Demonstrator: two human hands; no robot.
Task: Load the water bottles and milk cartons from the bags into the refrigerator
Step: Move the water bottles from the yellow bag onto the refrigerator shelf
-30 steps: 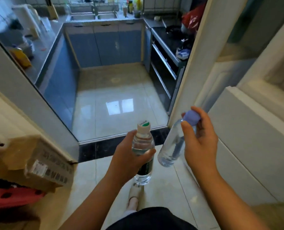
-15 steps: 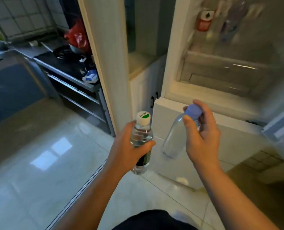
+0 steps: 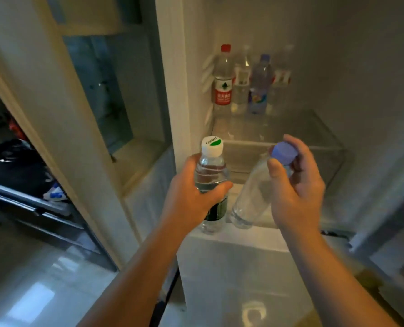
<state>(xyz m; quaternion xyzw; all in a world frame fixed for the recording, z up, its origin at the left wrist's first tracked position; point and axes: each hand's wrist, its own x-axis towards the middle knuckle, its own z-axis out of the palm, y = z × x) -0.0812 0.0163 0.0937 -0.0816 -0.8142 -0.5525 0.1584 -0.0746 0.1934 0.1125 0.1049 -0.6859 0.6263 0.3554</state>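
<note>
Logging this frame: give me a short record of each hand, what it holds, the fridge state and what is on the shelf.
left hand: grips the white-capped bottle round its body, upright
right hand: holds the blue-capped bottle by its cap end, tilted
refrigerator: open, neither held bottle inside yet
glass shelf: several bottles at the back left, one a red-capped bottle
milk cartons: none in view

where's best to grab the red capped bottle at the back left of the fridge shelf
Take the upright clear plastic bottle with red cap and label by its neck just under the cap, reaching in from the front. The fridge's left wall and a clear white-labelled bottle flank its body closely, while the neck stands free.
</note>
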